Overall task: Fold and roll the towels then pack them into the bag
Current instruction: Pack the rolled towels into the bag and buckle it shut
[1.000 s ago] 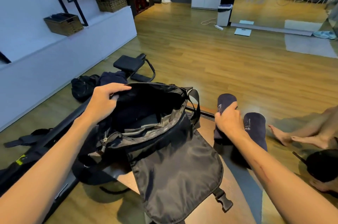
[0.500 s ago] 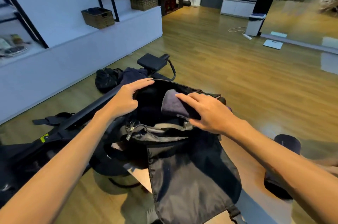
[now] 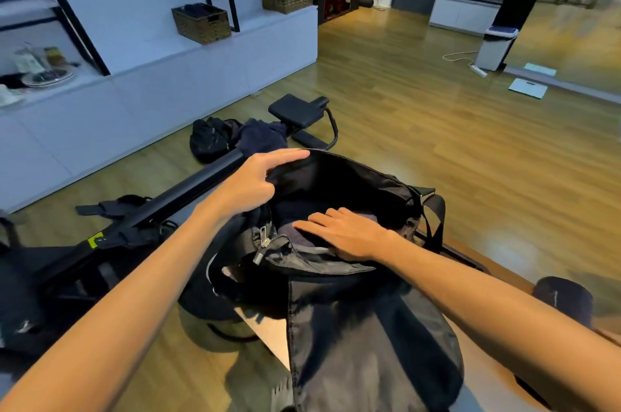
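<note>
Head view: left hand (image 3: 258,181) is pinching the bag (image 3: 353,183) rim open while right hand (image 3: 342,232), fingers flat, is pressing a towel (image 3: 295,233) inside (another roll (image 3: 563,299) is waiting nearby). Letting the rim sag could snag it.

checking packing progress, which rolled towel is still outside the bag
The dark rolled towel standing at the right edge, beyond the right forearm. The other towel lies inside the bag under the right hand.
</note>
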